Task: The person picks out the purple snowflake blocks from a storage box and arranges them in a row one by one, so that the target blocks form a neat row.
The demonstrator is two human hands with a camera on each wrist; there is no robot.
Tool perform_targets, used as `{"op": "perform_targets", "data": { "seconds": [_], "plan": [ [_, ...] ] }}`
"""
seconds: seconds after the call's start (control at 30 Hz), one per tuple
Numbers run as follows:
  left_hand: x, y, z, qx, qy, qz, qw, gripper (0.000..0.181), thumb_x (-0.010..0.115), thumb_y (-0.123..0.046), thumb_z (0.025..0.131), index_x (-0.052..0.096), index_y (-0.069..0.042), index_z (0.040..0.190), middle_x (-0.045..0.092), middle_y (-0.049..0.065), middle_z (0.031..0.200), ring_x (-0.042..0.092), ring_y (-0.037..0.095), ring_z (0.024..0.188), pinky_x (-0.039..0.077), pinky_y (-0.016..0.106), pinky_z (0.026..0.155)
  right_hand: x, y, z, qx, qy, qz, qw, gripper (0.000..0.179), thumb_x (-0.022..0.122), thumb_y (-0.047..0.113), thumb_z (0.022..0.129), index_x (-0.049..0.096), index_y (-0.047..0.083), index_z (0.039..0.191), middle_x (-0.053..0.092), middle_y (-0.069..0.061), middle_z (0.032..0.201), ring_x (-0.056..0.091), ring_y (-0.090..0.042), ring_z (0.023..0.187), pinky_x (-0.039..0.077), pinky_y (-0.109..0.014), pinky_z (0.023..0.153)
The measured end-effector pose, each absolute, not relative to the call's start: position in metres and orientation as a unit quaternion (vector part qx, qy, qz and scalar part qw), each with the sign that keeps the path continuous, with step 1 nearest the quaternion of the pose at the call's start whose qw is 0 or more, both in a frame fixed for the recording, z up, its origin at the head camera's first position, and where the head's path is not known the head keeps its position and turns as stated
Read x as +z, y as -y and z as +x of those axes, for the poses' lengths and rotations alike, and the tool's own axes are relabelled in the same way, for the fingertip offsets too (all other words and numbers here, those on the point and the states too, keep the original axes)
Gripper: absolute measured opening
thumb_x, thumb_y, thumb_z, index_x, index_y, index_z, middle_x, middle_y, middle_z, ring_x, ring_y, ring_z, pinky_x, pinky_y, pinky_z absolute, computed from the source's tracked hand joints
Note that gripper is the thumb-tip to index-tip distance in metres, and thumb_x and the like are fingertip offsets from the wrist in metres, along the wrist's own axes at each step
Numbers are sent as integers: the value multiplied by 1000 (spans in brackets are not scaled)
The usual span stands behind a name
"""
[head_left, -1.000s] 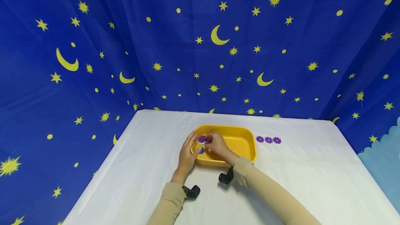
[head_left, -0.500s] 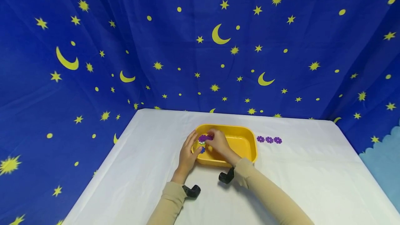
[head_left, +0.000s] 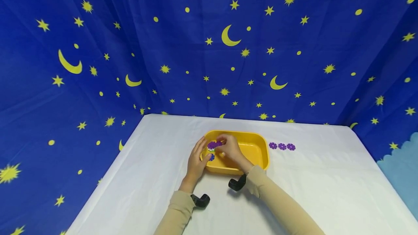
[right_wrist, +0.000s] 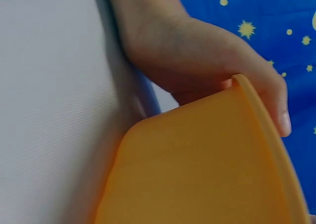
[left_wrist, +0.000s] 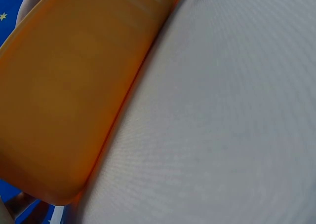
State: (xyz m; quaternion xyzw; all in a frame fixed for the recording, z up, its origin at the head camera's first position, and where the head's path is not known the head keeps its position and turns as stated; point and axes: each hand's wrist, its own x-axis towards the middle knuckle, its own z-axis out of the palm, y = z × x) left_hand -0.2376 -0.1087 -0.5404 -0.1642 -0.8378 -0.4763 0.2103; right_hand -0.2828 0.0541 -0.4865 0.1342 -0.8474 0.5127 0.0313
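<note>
My left hand (head_left: pixel 195 163) grips the left end of the yellow tray (head_left: pixel 258 136), its thumb over the rim, as the right wrist view also shows. Over the tray's left part, my right hand (head_left: pixel 230 148) pinches a purple flower-shaped piece (head_left: pixel 219 143) between thumb and fingers. It touches or overlaps a second purple flower piece (head_left: pixel 212 145); whether they are joined cannot be made out. Below them lie a blue flower piece (head_left: pixel 212 157) and a whitish-green one, mostly covered. In the left wrist view the tray's outer wall (left_wrist: pixel 74 95) hides the right hand's work.
A row of 3 purple flower pieces (head_left: pixel 282 146) lies on the white tablecloth (head_left: pixel 313 177) right of the tray. Behind the table hangs a blue curtain (head_left: pixel 196 57) with yellow moons and stars. Black wrist cameras (head_left: pixel 237 183) sit below both hands.
My right hand has shifted slightly up, and the purple piece in its fingers now lies flatter beside the other purple one. The left hand stays at the tray's end.
</note>
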Motion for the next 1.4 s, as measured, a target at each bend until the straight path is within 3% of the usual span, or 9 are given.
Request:
{"op": "perform_targets", "data": {
  "seconds": [0.23,0.5,0.83,1.4],
  "plan": [
    [-540,108,-238,-475,840,-164,206,57,59,-14,86,45,-5,141,39,10,151,51,34,126,35,56,108,-485,-58,-282,540,832,116,48,32,75,-6,72,70,-5,104,72,-20,101,61,-19,74,55,-25,68],
    [-541,108,-238,-477,840,-164,200,58,58,-23,88,44,-7,142,37,9,152,48,34,129,32,57,110,-480,-61,-278,576,812,82,45,32,75,-4,74,69,-4,106,71,-21,104,67,-23,80,58,-27,72],
    [-543,109,-239,-469,841,-162,214,58,57,-27,87,46,-6,140,39,9,151,43,34,134,32,55,111,-478,-64,-278,594,800,69,47,34,73,-4,75,68,-4,109,70,-21,106,64,-32,90,53,-16,72],
    [-544,109,-240,-464,842,-165,219,57,58,-25,88,46,-7,140,40,8,151,48,33,130,36,53,109,-476,-66,-274,589,801,80,70,32,73,-4,76,69,-4,107,70,-21,102,64,-28,87,50,-13,70]
  ]
}}
